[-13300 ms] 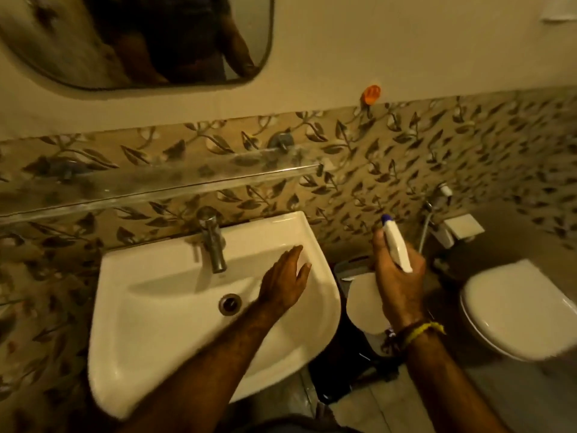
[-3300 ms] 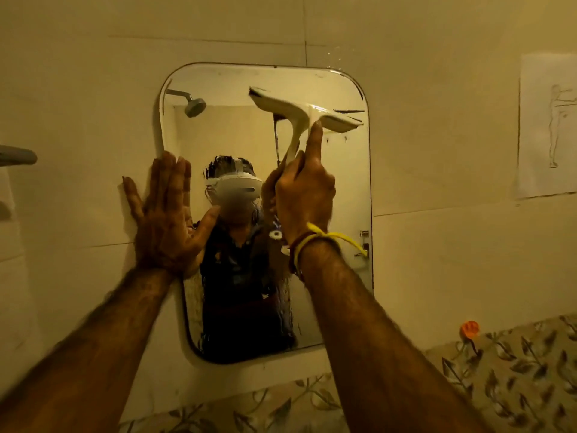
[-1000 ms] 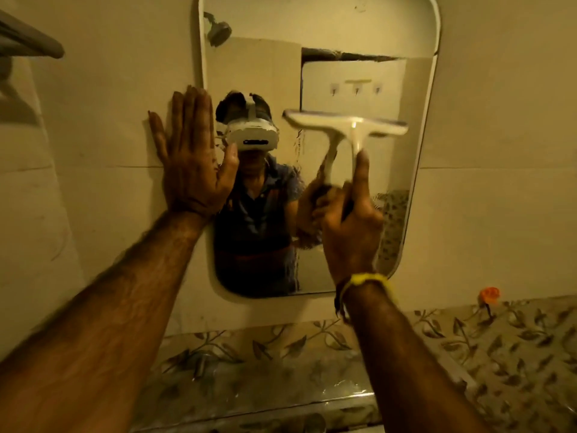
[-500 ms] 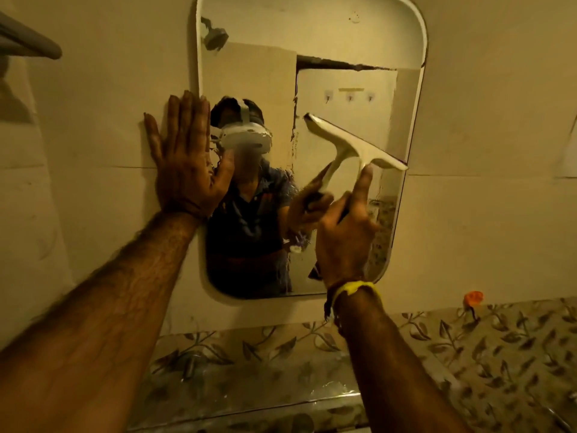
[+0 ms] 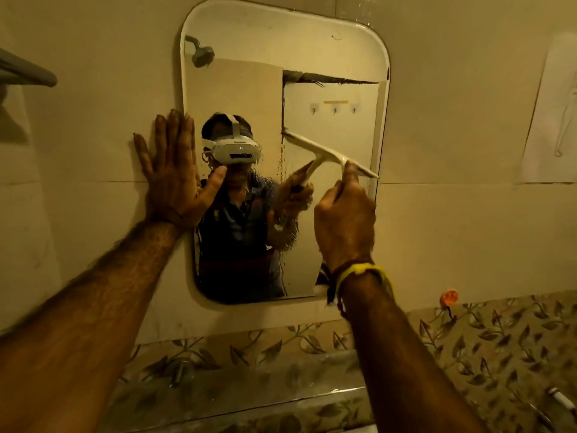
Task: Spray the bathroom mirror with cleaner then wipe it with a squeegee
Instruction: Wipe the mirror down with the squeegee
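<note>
The rounded mirror (image 5: 331, 45) hangs on the pale wall ahead of me. My right hand (image 5: 345, 223) grips the handle of a white squeegee (image 5: 327, 153), index finger stretched up along it. Its blade lies tilted against the right half of the glass, left end higher. Droplets streak the glass left of the blade. My left hand (image 5: 175, 176) presses flat on the wall at the mirror's left edge, thumb over the glass. No spray bottle is in sight.
A glass shelf (image 5: 249, 398) runs below the mirror over leaf-patterned tiles. An orange hook (image 5: 449, 297) sticks to the wall at lower right. A paper sheet (image 5: 552, 114) hangs at far right, and a grey rail (image 5: 25, 71) juts out at upper left.
The squeegee blade has gone from level to tilted, left end up, on the mirror's right half. The view has shifted so the whole mirror shows. My left hand stays flat on the wall.
</note>
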